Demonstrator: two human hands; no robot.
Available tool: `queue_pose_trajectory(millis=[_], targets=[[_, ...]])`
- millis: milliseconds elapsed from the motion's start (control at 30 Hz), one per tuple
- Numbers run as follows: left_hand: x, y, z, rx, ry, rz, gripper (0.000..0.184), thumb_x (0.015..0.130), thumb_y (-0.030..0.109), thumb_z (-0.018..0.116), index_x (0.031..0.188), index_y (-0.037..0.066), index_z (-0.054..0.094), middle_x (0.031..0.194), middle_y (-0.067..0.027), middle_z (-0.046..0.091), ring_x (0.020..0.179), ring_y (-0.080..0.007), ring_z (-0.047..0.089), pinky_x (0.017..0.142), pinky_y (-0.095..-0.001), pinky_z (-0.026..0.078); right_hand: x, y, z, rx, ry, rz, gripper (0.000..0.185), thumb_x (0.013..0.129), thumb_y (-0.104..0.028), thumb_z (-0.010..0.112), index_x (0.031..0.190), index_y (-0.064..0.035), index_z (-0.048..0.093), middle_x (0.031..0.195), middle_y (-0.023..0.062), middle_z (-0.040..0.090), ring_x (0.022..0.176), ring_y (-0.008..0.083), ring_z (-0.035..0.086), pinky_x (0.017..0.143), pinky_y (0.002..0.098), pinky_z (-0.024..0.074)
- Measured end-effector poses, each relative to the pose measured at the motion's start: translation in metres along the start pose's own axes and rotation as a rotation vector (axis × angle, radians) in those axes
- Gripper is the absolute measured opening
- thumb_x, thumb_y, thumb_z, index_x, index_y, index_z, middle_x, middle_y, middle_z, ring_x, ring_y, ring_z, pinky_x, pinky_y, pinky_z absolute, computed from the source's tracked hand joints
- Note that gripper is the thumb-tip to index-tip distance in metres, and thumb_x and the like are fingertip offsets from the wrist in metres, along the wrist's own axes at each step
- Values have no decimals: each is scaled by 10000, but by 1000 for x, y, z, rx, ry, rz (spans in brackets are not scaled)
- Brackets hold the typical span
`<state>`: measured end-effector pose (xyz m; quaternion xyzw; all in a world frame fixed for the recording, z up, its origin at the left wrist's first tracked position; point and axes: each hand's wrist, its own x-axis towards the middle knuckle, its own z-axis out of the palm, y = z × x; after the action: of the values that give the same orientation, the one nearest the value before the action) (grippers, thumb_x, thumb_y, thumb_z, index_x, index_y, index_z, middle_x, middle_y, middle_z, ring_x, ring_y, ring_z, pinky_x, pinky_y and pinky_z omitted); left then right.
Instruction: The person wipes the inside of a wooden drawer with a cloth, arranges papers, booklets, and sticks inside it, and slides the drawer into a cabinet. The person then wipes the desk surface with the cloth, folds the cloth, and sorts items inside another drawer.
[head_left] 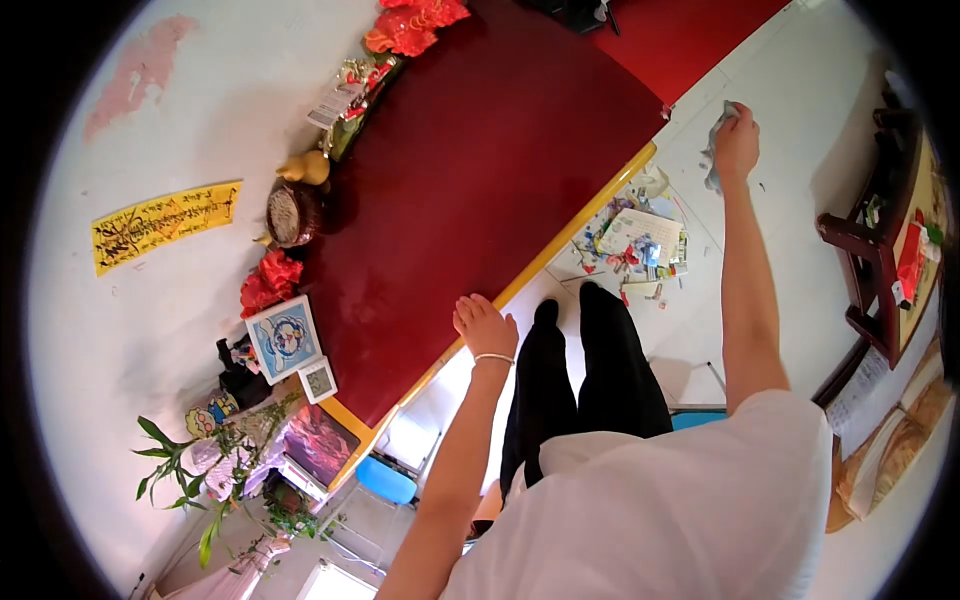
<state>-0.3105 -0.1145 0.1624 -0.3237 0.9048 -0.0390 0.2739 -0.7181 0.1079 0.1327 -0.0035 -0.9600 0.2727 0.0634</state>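
My left hand [482, 328] rests on the near edge of the dark red table top [460, 170], its fingers lying on the surface with nothing held. A light bracelet circles that wrist. Out to the right, past the table's yellow edge, my right hand [737, 145] is closed on a crumpled grey cloth [715, 150], which hangs out beside the fingers. Below the table edge, a pile of litter [640, 240] with papers and small coloured pieces lies on the white tiled floor.
Along the wall side of the table stand a framed cartoon picture [284, 338], a small white clock-like device [318, 380], a round brown pot [293, 214], a gourd [304, 168] and red ornaments [270, 284]. Wooden furniture [880, 250] stands at right; a blue stool [386, 480] is below.
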Motion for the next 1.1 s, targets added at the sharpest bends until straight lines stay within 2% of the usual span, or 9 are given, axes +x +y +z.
queue_pose_trajectory(millis=[100, 233, 267, 533, 600, 667, 833, 933, 1100], targets=[[-3, -6, 2, 30, 21, 53, 699, 802, 369, 564, 1309, -62, 349, 1342, -240, 385, 1281, -350, 315, 1053, -466, 221, -116, -85, -7, 504, -228, -144, 199, 818, -113, 475, 987, -103, 579, 889, 94, 596, 842, 276, 578, 712, 396, 478], [-7, -10, -10, 20, -105, 67, 730, 794, 349, 581, 1349, -36, 302, 1385, -228, 334, 1297, -339, 299, 1056, -448, 222, -285, -195, 46, 580, -932, -812, 112, 792, -188, 549, 807, -131, 644, 920, 95, 600, 890, 274, 587, 754, 419, 473], [-8, -11, -6, 36, -104, 64, 730, 794, 349, 581, 1349, -36, 302, 1385, -228, 334, 1297, -339, 299, 1056, -448, 222, -317, -191, 86, 600, -759, -1297, 108, 782, -182, 561, 754, -135, 655, 917, 89, 609, 841, 249, 610, 729, 392, 486], [-11, -17, -1, 4, -9, 126, 783, 789, 337, 595, 1365, -54, 237, 1404, -258, 275, 1267, -357, 334, 1046, -443, 252, -50, 2, 53, 238, 100, -300, 193, 782, -87, 496, 908, -117, 639, 981, 116, 615, 921, 296, 561, 772, 423, 462], [-4, -12, 3, 48, -41, 112, 784, 804, 387, 563, 1359, -67, 246, 1395, -253, 296, 1285, -354, 311, 1059, -445, 221, -9, 139, 34, -270, -486, -55, 140, 788, -173, 559, 888, -92, 613, 898, 187, 617, 849, 337, 603, 725, 443, 476], [-2, -10, 9, 143, -65, 129, 810, 808, 462, 532, 1345, -86, 272, 1389, -241, 322, 1318, -338, 265, 1063, -443, 193, -26, 169, -5, -245, -237, 95, 217, 795, -173, 545, 997, -112, 592, 904, 181, 640, 864, 341, 614, 727, 429, 486], [1, -11, -2, 166, -103, 157, 840, 808, 501, 523, 1334, -107, 278, 1376, -275, 320, 1301, -346, 297, 1065, -452, 195, -6, 139, -12, 459, -103, 119, 270, 830, -205, 562, 1078, -106, 604, 990, 109, 656, 882, 265, 637, 793, 333, 488], [1, -9, -11, 241, -147, 155, 851, 803, 528, 517, 1315, -118, 305, 1345, -292, 352, 1252, -348, 363, 1051, -451, 226, 64, 97, -3, 639, 51, 163, 504, 809, -308, 604, 1238, -68, 494, 1163, 237, 543, 1070, 346, 527, 935, 379, 407], [5, -6, -15, 333, -135, 190, 886, 784, 590, 506, 1283, -126, 353, 1278, -305, 429, 1149, -356, 469, 991, -456, 318, 12, 127, 39, 361, 227, -22, 606, 793, -332, 611, 1264, -5, 412, 1211, 284, 460, 1160, 420, 409, 984, 440, 348]])
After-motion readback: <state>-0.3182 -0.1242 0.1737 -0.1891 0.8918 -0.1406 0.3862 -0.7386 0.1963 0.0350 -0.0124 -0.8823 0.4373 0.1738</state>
